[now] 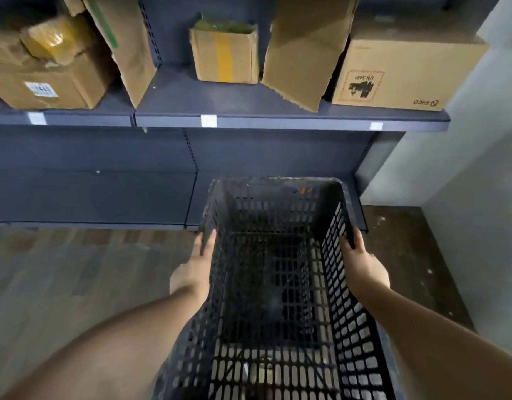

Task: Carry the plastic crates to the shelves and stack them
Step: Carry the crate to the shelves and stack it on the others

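Note:
A black perforated plastic crate [278, 269] hangs in front of me, open side up, with nothing inside. My left hand [195, 267] grips its left rim, thumb on top. My right hand [361, 264] grips the right rim the same way. The crate's far end reaches over the edge of the low dark-blue shelf [104, 197], at that shelf's right end.
The upper shelf [249, 121] holds several cardboard boxes, one small with yellow tape [224, 50] and one large at the right [405, 70]. A pale wall [465, 168] stands close on the right. Wood-pattern floor [75, 269] lies to the left.

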